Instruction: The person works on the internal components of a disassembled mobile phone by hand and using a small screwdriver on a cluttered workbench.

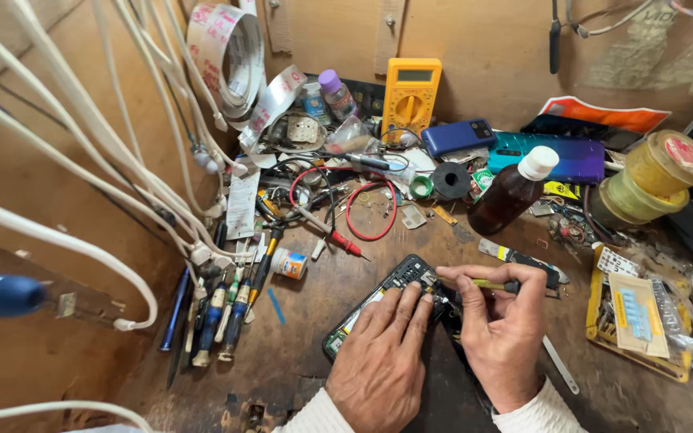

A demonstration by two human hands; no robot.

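Head view: left hand (380, 361) lies flat, fingers spread, pinning an opened phone (387, 305) to the wooden bench (298, 337) at bottom centre. Right hand (499, 333) pinches a yellow-handled tool (491, 284), tip at the phone's top edge. Screwdrivers (218, 317) lie left; brown bottle (513, 191) and yellow multimeter (411, 93) stand behind

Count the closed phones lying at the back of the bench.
3: a blue phone beside the yellow multimeter, a teal-to-purple one behind the brown bottle, a dark one farther back. Clutter may hide more.
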